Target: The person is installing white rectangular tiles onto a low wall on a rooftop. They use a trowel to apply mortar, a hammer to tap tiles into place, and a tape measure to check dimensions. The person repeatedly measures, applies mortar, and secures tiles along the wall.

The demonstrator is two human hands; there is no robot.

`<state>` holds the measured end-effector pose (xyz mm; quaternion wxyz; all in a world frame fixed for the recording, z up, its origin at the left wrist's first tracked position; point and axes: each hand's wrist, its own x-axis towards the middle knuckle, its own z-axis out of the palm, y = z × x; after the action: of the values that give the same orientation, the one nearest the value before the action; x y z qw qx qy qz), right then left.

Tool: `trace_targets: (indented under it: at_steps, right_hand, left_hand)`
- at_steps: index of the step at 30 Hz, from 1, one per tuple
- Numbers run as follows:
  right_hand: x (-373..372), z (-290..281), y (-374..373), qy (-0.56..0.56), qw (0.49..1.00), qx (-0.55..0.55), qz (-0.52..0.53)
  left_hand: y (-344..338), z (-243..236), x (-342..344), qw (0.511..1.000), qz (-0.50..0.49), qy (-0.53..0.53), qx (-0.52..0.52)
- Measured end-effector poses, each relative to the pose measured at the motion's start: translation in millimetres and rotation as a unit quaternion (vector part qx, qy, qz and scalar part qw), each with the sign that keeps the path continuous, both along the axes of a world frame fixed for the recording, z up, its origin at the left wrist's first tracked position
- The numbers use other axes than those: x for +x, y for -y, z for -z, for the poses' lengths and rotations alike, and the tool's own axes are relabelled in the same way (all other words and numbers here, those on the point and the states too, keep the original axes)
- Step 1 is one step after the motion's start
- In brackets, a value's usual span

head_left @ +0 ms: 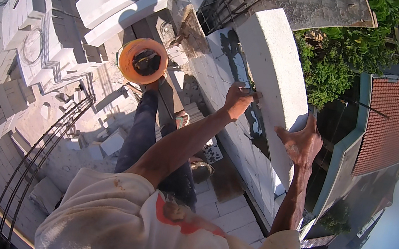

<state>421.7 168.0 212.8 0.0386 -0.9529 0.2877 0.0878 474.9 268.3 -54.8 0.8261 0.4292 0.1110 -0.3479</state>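
A long white lightweight concrete block (277,69) stands tilted along the top of a white block wall (239,136). My right hand (302,141) grips its outer side, thumb and fingers spread around the edge. My left hand (238,102) is closed beside the block's inner lower side, fingers curled; what they hold, if anything, is hidden. Dark wet mortar (254,120) lies on the wall beside the block. An orange bucket (127,59) with dark contents stands near my leg, to the left of the wall.
White blocks (120,0) are stacked at the far left, with more blocks (8,103) below. A rebar cage (47,136) crosses the left side. Beyond the wall is a drop towards green trees (325,66) and a red tiled roof (387,124). A grey board (314,6) juts in above.
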Motion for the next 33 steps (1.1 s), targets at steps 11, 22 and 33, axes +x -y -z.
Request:
trace_targets:
  at_steps: [11, 22, 33]
  right_hand:
    - [41.1, 18.1, 9.3, -0.034, 0.998, 0.035, -0.031]
    - [53.4, 37.3, 13.6, -0.048, 0.997, 0.067, -0.007]
    - [51.8, 118.4, 31.2, -0.068, 0.993, 0.095, -0.003]
  left_hand:
    - [-19.8, -16.8, 19.5, 0.994, 0.003, -0.109, -0.027]
    - [-27.4, -29.4, 38.9, 0.993, 0.018, -0.103, 0.061]
    - [-30.4, -2.2, 54.5, 0.987, 0.079, -0.135, 0.043]
